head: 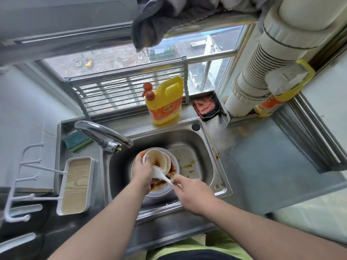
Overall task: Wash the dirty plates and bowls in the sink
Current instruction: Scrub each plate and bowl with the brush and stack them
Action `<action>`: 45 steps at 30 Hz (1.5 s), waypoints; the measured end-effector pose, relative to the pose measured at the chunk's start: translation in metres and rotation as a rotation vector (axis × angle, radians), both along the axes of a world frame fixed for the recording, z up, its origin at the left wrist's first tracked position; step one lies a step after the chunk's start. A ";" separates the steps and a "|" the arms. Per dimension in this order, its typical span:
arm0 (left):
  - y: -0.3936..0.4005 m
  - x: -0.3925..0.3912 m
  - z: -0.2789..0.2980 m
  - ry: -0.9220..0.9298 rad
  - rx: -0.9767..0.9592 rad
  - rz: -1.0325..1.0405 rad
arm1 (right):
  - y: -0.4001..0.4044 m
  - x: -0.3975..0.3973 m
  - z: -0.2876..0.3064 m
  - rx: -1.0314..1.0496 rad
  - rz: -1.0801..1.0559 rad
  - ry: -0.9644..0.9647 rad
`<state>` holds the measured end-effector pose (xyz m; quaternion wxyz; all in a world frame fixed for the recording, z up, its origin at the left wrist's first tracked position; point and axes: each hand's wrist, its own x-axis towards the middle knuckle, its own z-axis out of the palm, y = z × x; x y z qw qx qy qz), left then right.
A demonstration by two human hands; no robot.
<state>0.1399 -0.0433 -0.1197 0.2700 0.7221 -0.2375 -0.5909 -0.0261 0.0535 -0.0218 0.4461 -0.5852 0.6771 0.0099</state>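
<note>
Head view
Sink (210, 147): steel basin at frame centre, brown sauce smears on its floor toward 3 o'clock of the dishes.
Plates (159, 190): white stack in the basin, brown residue along the rim nearest the body.
Bowl (159, 160): white, tilted on its side above the plates, opening turned toward 3 o'clock, brownish film inside.
Left hand (141, 170): gripping the bowl by its rim at the 9 o'clock side, fingers curled over the edge.
Right hand (191, 192): pinching the handle end of the brush, at 5 o'clock of the bowl.
Brush (160, 173): white, bristles touching the bowl's lower inside wall.
Faucet (102, 133): chrome spout at 10 o'clock of the bowl, reaching over the basin; no water flow discernible.
Sponge (76, 140): green and yellow, on the table behind the faucet.
Detergent jug (165, 102): yellow with orange pump, standing at 12 o'clock behind the sink.
Red cloth (205, 107): folded, just at 3 o'clock of the jug.
Tray (77, 184): white-rimmed, wood-grain base, at 9 o'clock of the sink.
</note>
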 end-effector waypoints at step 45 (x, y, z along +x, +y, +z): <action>-0.009 0.002 0.018 -0.408 -0.123 -0.291 | -0.033 -0.003 -0.003 0.043 0.045 0.005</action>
